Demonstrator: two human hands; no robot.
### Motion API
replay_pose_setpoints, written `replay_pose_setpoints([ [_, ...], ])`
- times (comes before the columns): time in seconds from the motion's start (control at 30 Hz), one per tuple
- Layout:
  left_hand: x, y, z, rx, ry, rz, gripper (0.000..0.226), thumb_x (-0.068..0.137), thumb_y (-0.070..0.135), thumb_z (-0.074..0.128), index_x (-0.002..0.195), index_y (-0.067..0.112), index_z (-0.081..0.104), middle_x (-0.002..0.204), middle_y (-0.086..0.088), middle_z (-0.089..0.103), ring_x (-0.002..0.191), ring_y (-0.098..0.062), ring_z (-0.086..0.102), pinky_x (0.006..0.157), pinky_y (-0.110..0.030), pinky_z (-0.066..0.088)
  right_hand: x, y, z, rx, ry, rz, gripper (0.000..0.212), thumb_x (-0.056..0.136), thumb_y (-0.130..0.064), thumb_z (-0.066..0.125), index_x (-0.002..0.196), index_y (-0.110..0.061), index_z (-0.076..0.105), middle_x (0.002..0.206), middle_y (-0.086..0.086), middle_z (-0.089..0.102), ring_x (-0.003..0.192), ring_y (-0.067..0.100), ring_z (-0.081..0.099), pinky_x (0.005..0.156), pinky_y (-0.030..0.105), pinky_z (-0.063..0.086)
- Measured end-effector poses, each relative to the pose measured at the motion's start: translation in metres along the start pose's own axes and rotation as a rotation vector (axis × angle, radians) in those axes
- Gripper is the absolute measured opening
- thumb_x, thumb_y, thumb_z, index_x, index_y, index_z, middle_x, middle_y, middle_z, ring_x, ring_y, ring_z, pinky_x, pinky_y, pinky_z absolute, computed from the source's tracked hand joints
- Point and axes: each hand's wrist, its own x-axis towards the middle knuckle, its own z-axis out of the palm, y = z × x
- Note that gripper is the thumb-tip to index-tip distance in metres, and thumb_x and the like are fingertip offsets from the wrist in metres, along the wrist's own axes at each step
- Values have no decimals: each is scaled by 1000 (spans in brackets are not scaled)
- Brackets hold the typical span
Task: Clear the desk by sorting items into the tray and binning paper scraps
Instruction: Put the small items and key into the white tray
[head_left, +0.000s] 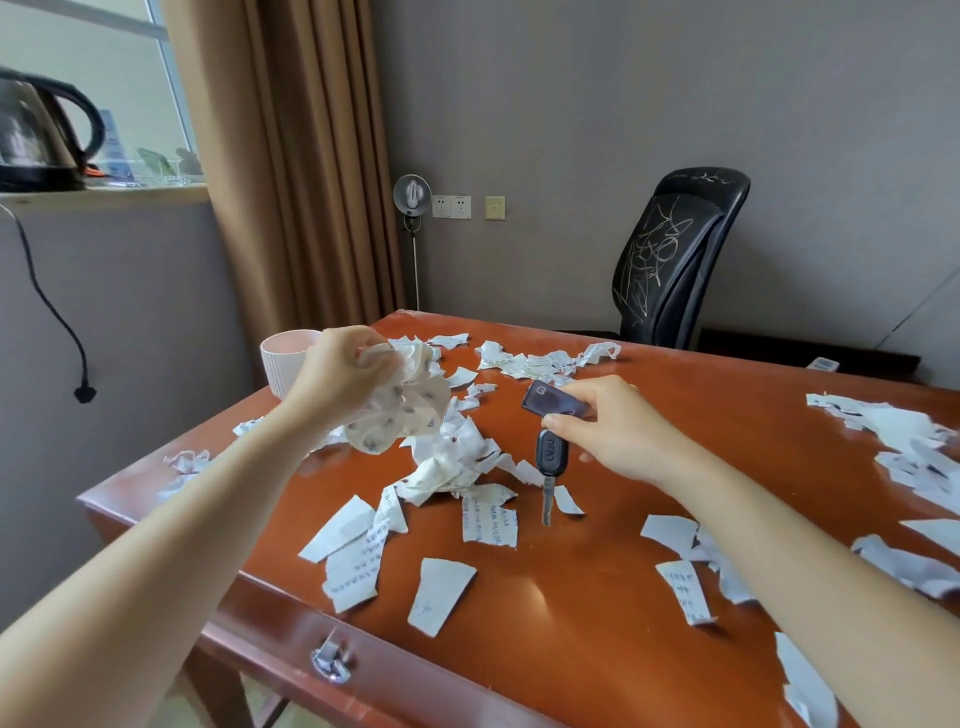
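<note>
Key (551, 457) hangs from the right hand (618, 426) with its long axis upright, black head uppermost and metal blade pointing straight down at the desk (571, 597); whether the tip touches the wood is unclear. Thumb and fingers pinch where the key meets a dark flat tag (553, 400), which juts up and to the left, and the link between them is hidden under the fingers. The left hand (343, 379), well apart from the right, is raised over the desk's far left part and grips a crumpled white fabric (400, 410) with dark specks; what it is cannot be told. Torn paper scraps (488, 519) litter the desktop, those at the right cut off by the frame edge, their handwriting too small to read. A white ribbed cup (284, 358) stands partly hidden behind the left hand
</note>
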Motion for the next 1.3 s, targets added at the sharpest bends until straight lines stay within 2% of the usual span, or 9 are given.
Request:
replay_pose_setpoints([
  [0.2, -1, 23, 21, -232, -139, -149, 22, 94, 22, 49, 86, 8, 64, 73, -7, 56, 71, -18, 51, 63, -28, 44, -7, 6, -17, -23, 73, 6, 15, 94, -22, 56, 96, -11, 66, 94, 7, 68, 74, 14, 59, 70, 37, 54],
  [0.3, -7, 39, 35, -354, -312, -252, 38, 95, 39, 47, 94, 3, 61, 83, -14, 59, 77, -25, 56, 69, -32, 46, -15, 11, -30, -48, 104, 11, 17, 93, -22, 56, 94, -9, 66, 90, 8, 68, 70, 15, 58, 70, 39, 53],
  [0.43, -19, 69, 53, -236, -500, -94, 32, 83, 41, 65, 97, 12, 66, 79, -2, 63, 67, -11, 58, 51, -17, 46, -30, 23, -53, -64, 159, 27, 13, 93, -22, 56, 83, -17, 64, 82, 0, 66, 73, 12, 58, 71, 37, 54],
  [0.57, -21, 108, 76, -81, -454, 114, 18, 80, 29, 70, 86, 12, 67, 82, -2, 64, 73, -14, 60, 54, -21, 48, -49, 43, -87, -105, 222, 78, 13, 93, -20, 56, 84, -15, 64, 81, -2, 64, 75, 10, 59, 69, 31, 52],
  [0.73, -24, 161, 108, -120, -423, 278, 20, 75, 29, 68, 80, 10, 68, 73, -1, 62, 71, -20, 61, 53, -25, 48, -76, 72, -134, -137, 316, 150, 12, 93, -21, 56, 86, -16, 64, 76, -1, 62, 71, 13, 58, 66, 33, 50],
  [0.9, -28, 217, 151, -255, -396, 317, 12, 78, 20, 65, 66, 25, 63, 69, 7, 58, 64, -12, 55, 50, -20, 41, -110, 97, -179, -180, 390, 224, 32, 93, -15, 55, 62, -17, 48, 59, -2, 47, 58, 11, 46, 57, 22, 35],
  [1.03, -38, 261, 194, -318, -456, 380, 8, 81, 23, 62, 73, 23, 63, 71, 7, 58, 65, -10, 57, 51, -17, 45, -134, 125, -219, -228, 444, 306, 25, 92, -17, 56, 79, 3, 58, 69, 13, 55, 64, 19, 49, 59, 29, 37],
  [1.17, -50, 308, 237, -351, -478, 442, 13, 86, 22, 59, 83, 12, 66, 79, 1, 63, 78, -20, 62, 65, -23, 47, -154, 160, -261, -252, 529, 381, 25, 91, -19, 57, 81, 3, 58, 64, 7, 52, 60, 18, 46, 60, 35, 41],
  [1.3, -56, 352, 275, -455, -523, 378, 14, 81, 21, 60, 68, 17, 60, 68, 3, 60, 67, -17, 54, 58, -22, 41, -169, 192, -305, -214, 591, 435, 22, 89, -12, 57, 80, 8, 55, 60, 7, 45, 56, 18, 44, 56, 24, 39],
])
